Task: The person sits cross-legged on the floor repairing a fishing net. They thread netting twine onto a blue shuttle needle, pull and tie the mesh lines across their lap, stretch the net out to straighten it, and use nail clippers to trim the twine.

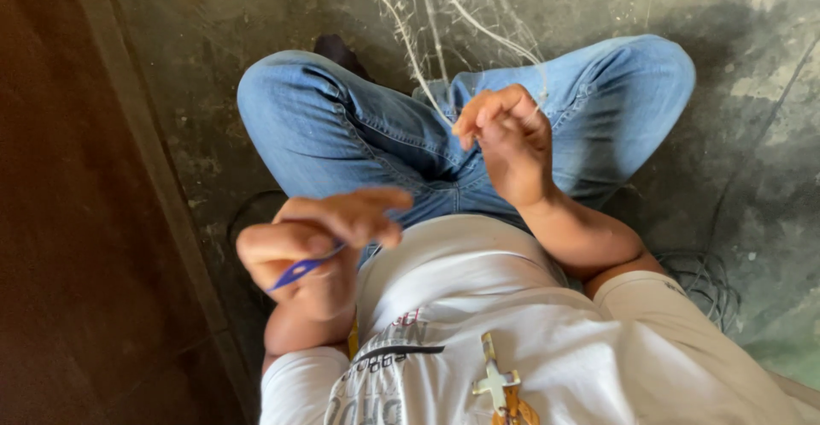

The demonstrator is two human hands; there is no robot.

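We see the left hand (320,250), lower left of frame, grip closed on a blue netting needle (301,269). Right hand (508,139), centre, pinches white fishing net (444,23) running to top centre. Best keep the twine taut, pinch firm.

A person sits cross-legged on the floor (752,160), knees (282,92) spread left and right, with the netting (453,15) spread on the floor ahead of the legs and its strands running back to the right hand (508,134), raised above the lap. The left hand (312,250) sits nearer the chest and lower left, pinching a netting needle (299,269) that points away to the left. A coil of line (705,280) lies on the floor beside the right elbow.
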